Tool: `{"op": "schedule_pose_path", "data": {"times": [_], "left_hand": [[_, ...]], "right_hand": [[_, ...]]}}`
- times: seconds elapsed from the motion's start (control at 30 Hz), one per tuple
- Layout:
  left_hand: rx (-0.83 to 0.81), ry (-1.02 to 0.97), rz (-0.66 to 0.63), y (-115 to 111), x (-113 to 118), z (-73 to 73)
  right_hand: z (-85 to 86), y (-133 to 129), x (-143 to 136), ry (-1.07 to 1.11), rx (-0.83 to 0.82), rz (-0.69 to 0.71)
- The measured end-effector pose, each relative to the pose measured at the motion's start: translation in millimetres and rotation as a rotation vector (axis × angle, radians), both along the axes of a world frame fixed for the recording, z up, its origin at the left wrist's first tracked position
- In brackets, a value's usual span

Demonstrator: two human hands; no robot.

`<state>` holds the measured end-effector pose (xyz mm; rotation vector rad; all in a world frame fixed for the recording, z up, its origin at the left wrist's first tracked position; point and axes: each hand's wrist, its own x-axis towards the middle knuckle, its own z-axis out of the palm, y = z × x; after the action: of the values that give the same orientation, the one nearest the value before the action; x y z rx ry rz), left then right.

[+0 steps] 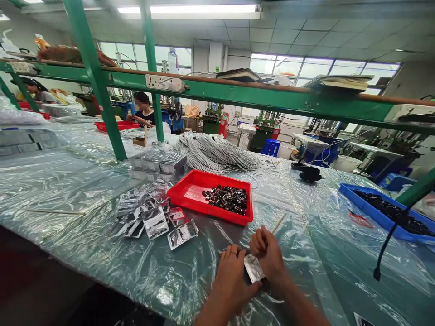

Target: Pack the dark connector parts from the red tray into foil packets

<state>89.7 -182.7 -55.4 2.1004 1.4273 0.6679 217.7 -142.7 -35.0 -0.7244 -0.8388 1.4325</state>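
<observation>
Near the table's front edge, my left hand [232, 276] rests beside a small silver packet [253, 268], its thumb along the packet's lower edge and its fingers curled at the left. My right hand [268, 251] is closed on a thin stick [279, 223] that points up and to the right, over the packet's right side. Just beyond my hands is a red tray [190, 190] with many small dark parts [231, 199] in its right half. Left of the tray lies a loose pile of silver packets [155, 222].
Grey cable coils [214, 153] and stacked grey packs [157, 164] lie behind the tray. A blue tray [353, 192] of black parts is at right, near a hanging black cable [385, 251]. A green shelf frame [238, 90] crosses above. Two people sit beyond at left.
</observation>
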Motion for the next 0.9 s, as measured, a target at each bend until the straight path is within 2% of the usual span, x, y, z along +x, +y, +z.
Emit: {"op": "schedule_pose_path", "data": {"times": [0.13,0.3,0.43,0.53,0.7,0.8,0.9], "left_hand": [[-0.025,0.024,0.026,2.7,2.6,-1.1],[0.016,0.041,0.032,4.5,3.3,-4.4],[0.049,0.036,0.036,4.4,3.4,-5.2],[0.096,0.027,0.048,3.2,3.1,-3.2],[0.124,0.018,0.036,0.5,2.8,-0.8],[0.105,0.058,0.019,0.2,3.2,-1.2],[0.071,0.092,0.022,0.3,4.4,-1.3]], "right_hand": [[-3.0,4.9,-12.5,0.133,-0.012,0.038],[-15.6,6.6,-20.8,0.113,0.042,0.012],[-16.7,5.3,-20.8,0.007,0.084,0.011],[-17.0,-3.7,-18.7,-0.063,0.057,0.000],[-24.8,-35.5,-4.1,-0.058,-0.075,-0.002],[-20.0,-38.8,8.7,0.003,-0.119,0.026],[-6.5,-21.1,16.5,0.068,-0.115,-0.011]]}}
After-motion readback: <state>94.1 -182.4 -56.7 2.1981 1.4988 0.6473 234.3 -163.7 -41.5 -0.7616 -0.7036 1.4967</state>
